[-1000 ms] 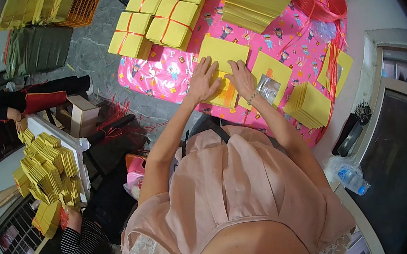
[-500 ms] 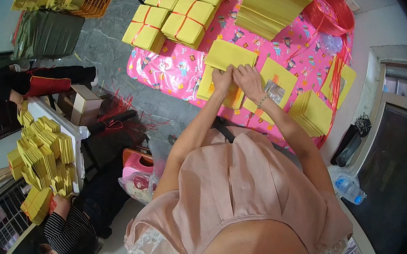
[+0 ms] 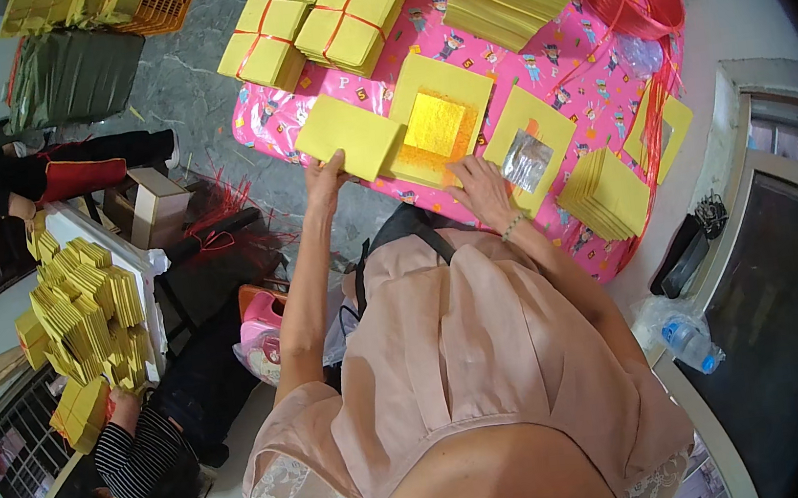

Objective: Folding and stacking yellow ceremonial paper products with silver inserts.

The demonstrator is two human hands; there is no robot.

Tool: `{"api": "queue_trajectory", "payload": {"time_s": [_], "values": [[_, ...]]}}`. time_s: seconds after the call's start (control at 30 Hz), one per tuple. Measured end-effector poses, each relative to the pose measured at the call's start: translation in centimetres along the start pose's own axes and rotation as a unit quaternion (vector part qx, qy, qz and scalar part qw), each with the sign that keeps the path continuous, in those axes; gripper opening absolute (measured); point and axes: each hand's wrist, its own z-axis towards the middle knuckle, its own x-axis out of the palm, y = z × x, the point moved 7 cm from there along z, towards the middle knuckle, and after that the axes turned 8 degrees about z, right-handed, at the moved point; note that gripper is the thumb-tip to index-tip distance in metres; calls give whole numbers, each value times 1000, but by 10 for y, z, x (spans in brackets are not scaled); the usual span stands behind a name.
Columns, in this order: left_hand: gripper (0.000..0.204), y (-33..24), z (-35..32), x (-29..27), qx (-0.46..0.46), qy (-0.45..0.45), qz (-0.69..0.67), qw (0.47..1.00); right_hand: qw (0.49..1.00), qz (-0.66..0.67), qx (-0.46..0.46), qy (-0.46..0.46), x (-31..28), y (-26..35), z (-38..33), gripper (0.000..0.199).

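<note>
Evidently light, the flat yellow oblong of paper [image 3: 352, 134] lies across the near edge of the pink, cartoon-printed table [image 3: 272, 126], toward its left corner. The left hand [image 3: 323, 181] holds it narrowly at its near edge, thumb on top and fingers hidden beneath; whether it also rests on the tabletop I cannot tell. It looks flat and fairly stiff, probably folded in layers, so a thumb-over grip midway along one long edge should keep it level, while a corner hold may let it sag or spread.

Just beside it, the right hand [image 3: 482, 186], fingers loosely bent, touches the near right corner of the yellow paper sheet with a shiny gold square [image 3: 452, 81]; whether it pinches is unclear. That sheet should be light and soft, its gold patch likely slick and easily creased, so the plain yellow border seems the safer place to hold, pressing gently.
</note>
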Motion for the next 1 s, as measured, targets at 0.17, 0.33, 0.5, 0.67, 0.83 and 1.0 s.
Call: {"api": "queue_trajectory", "payload": {"time_s": [0.17,0.33,0.5,0.67,0.83,1.0], "values": [[24,22,21,-23,0,-47,-34,998,1000,-20,-11,1,6,7,-4,43],[25,36,52,-25,12,-76,-43,996,1000,-8,-10,14,15,1,-4,39],[28,30,58,-22,38,-106,33,993,999,36,-6,-4,12,-7,-8,24],[36,32,63,-40,78,-165,139,973,996,79,21,-30,5,-9,-3,13],[27,40,63,-52,37,-197,191,961,990,120,66,-13,6,-21,1,15],[40,36,48,-48,40,-184,132,973,985,143,95,-9,10,-27,2,18]]}}
